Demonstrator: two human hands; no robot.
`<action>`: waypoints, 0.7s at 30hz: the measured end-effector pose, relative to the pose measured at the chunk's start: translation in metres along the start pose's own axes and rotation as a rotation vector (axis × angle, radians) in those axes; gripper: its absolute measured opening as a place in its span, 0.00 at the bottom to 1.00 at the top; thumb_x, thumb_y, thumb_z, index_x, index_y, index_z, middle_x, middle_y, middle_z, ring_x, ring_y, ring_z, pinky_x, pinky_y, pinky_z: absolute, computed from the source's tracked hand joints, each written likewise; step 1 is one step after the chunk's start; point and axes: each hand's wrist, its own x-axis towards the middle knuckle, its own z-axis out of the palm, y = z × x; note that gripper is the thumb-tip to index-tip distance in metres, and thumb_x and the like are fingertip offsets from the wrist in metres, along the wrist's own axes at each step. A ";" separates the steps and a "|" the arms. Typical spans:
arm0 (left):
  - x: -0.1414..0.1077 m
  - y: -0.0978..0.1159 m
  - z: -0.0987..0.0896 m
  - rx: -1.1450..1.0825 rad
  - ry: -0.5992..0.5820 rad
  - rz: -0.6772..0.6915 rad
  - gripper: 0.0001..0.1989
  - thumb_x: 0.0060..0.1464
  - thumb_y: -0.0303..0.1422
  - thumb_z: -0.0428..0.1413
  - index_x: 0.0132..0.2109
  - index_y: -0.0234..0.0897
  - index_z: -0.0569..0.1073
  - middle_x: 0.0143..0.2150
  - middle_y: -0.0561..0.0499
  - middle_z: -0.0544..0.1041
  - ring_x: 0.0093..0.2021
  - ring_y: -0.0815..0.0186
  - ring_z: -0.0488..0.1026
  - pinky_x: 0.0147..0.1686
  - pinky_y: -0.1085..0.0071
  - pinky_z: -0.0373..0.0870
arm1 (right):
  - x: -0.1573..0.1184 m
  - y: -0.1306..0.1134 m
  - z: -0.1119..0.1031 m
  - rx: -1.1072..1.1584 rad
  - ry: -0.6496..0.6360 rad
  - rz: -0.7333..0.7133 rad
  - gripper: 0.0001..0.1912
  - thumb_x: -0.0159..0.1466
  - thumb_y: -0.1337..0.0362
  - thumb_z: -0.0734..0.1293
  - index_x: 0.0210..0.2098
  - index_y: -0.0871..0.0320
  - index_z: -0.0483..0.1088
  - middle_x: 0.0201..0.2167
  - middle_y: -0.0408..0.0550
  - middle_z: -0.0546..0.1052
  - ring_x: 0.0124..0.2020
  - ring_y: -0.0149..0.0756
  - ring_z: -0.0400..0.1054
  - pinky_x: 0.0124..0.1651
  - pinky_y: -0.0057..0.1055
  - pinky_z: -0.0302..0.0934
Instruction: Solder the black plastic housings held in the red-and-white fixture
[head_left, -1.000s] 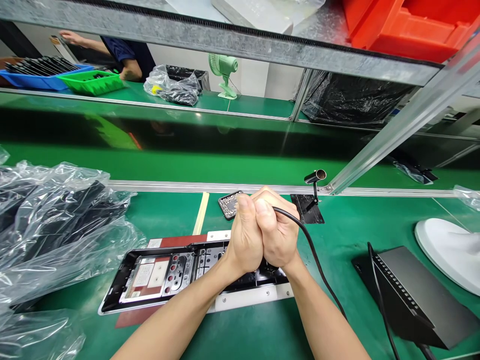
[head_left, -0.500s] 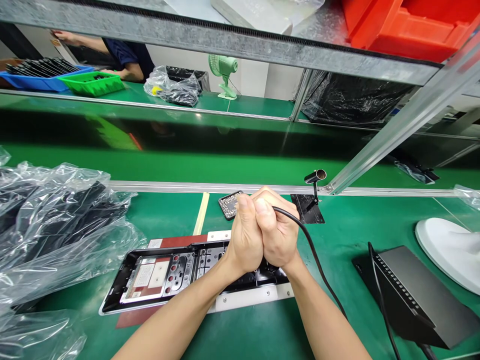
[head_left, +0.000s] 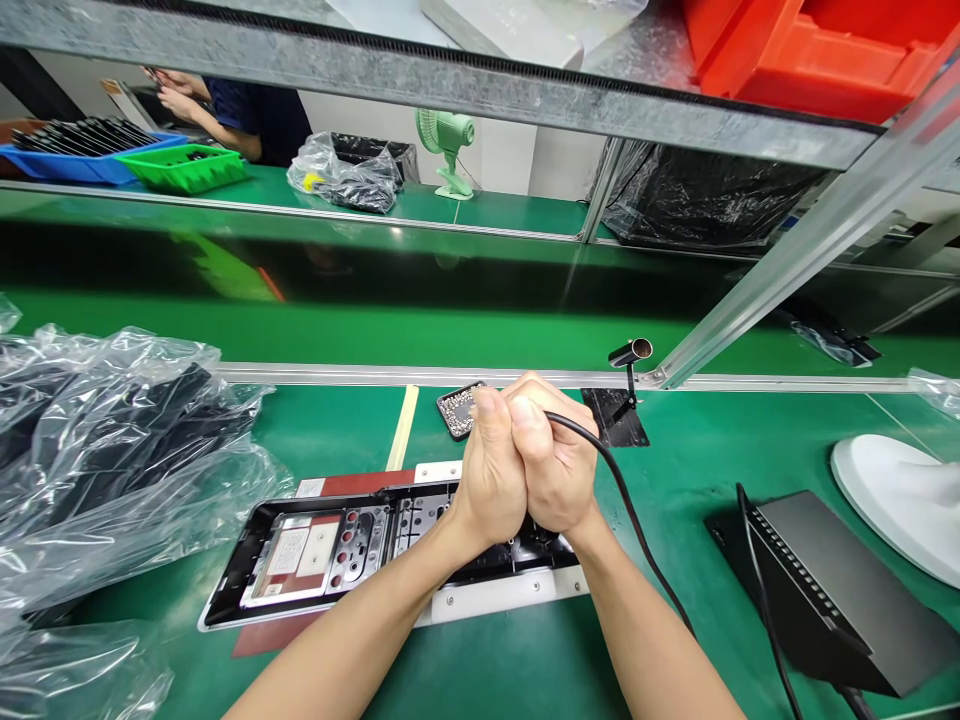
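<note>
My left hand and my right hand are pressed together, fingers wrapped round an upright corded electric screwdriver. Its body is almost wholly hidden by the hands; the black cable leaves at the top and curves down to the right. Below them lies a long black plastic housing with a light rim, its inner side up. White fixture blocks hold it along the edges, over a reddish-brown board. The tool's tip cannot be seen. Just behind the hands sits a small black tray of screws.
Plastic-wrapped black parts crowd the left. A black tube holder stands behind my right hand. Further right are a dark metal box with a cable and a white round base. A metal shelf crosses overhead. Beyond, a co-worker's hands show.
My hands and the housing keep the same place. Across the bench, the co-worker's hands have moved to the right and come close together.
</note>
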 end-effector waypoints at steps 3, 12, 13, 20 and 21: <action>0.000 -0.001 0.000 -0.006 -0.005 -0.013 0.29 0.70 0.53 0.34 0.26 0.42 0.60 0.26 0.54 0.62 0.26 0.66 0.58 0.31 0.66 0.66 | 0.000 -0.001 0.000 -0.003 -0.002 0.010 0.19 0.71 0.62 0.60 0.24 0.55 0.65 0.22 0.43 0.62 0.27 0.35 0.62 0.32 0.37 0.58; -0.001 -0.002 0.000 -0.037 0.011 -0.004 0.29 0.69 0.55 0.36 0.27 0.42 0.60 0.26 0.54 0.62 0.26 0.66 0.59 0.31 0.66 0.66 | 0.000 0.001 0.000 -0.008 0.008 0.011 0.19 0.71 0.60 0.61 0.23 0.54 0.64 0.22 0.43 0.62 0.27 0.35 0.62 0.31 0.36 0.59; -0.001 -0.003 0.000 -0.036 0.007 -0.008 0.29 0.69 0.55 0.36 0.27 0.42 0.59 0.25 0.54 0.61 0.26 0.66 0.59 0.30 0.66 0.66 | 0.000 0.001 0.000 -0.010 0.006 0.009 0.19 0.71 0.61 0.60 0.23 0.54 0.65 0.22 0.43 0.62 0.27 0.35 0.62 0.31 0.36 0.59; -0.002 -0.005 -0.001 -0.020 0.017 -0.016 0.27 0.70 0.53 0.36 0.27 0.42 0.60 0.27 0.54 0.62 0.26 0.66 0.59 0.31 0.66 0.67 | -0.001 0.001 0.000 -0.009 0.008 0.011 0.19 0.71 0.60 0.61 0.24 0.54 0.65 0.22 0.43 0.63 0.27 0.34 0.62 0.31 0.36 0.58; -0.002 -0.004 -0.001 -0.020 0.014 -0.014 0.27 0.70 0.53 0.37 0.27 0.42 0.60 0.26 0.54 0.61 0.26 0.66 0.58 0.31 0.66 0.67 | -0.001 0.001 0.000 -0.008 0.007 0.011 0.19 0.71 0.60 0.61 0.24 0.54 0.65 0.22 0.43 0.63 0.27 0.35 0.62 0.31 0.36 0.58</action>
